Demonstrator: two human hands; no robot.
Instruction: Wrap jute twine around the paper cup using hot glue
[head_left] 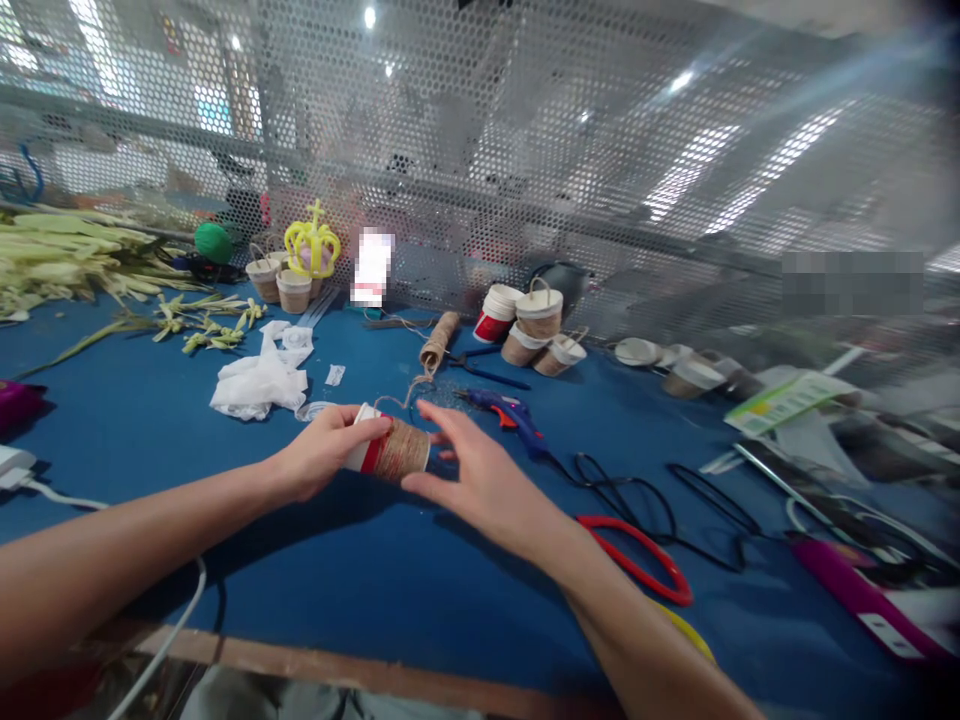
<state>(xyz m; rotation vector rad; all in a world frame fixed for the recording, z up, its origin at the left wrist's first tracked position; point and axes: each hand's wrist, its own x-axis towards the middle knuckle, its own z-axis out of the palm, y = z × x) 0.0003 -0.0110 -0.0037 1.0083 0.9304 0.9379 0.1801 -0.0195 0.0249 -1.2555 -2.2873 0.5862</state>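
Note:
My left hand (330, 448) grips a small paper cup (401, 450) that lies tilted on its side above the table. Brown twine is wound round much of the cup, and a red band with a white rim shows at its left end. My right hand (469, 470) is at the cup's other end, fingers and thumb spread apart around it; whether they touch it I cannot tell. From the cup a loose strand of twine (411, 393) runs back to a roll of twine (440, 340). A blue hot glue gun (510, 415) lies just beyond my right hand.
Twine-wrapped cups (538, 312) stand at the back, near pliers (491, 372). At left are a crumpled white plastic bag (262, 380), husks (67, 250) and a yellow crown (312, 245). Red-handled scissors (645, 560), black cables and a purple power strip (862, 595) lie right.

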